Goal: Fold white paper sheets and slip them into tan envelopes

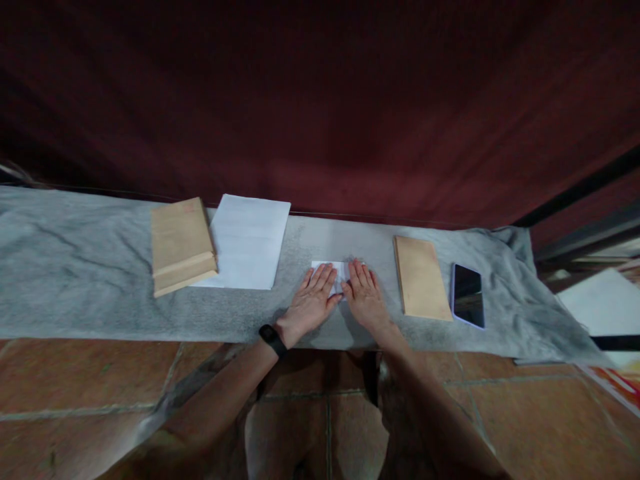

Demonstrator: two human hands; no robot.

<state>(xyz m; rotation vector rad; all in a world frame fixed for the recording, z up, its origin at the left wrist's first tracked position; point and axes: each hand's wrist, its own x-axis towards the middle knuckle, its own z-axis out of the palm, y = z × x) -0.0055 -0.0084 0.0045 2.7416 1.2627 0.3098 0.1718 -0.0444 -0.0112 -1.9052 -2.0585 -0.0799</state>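
A small piece of white paper (340, 268) lies on the grey cloth, mostly covered by my hands. My left hand (313, 300) rests flat on its left part, fingers stretched out. Over the right part, my right hand (366, 293) lies flat too, with the thumbs of both hands close together near the paper's middle. Whether the paper is folded I cannot tell. To the left is a stack of white sheets (250, 243), partly under several brown envelopes (181, 237). On the right lies a pile of brown envelopes (424, 279).
A phone (469, 295) with a pale purple edge lies right of the right-hand envelopes. Grey cloth (75, 267) covers the long narrow surface. Behind it hangs a dark red cloth (320, 133). Below is a tiled floor (525, 407); white board-like items (603, 300) stand at far right.
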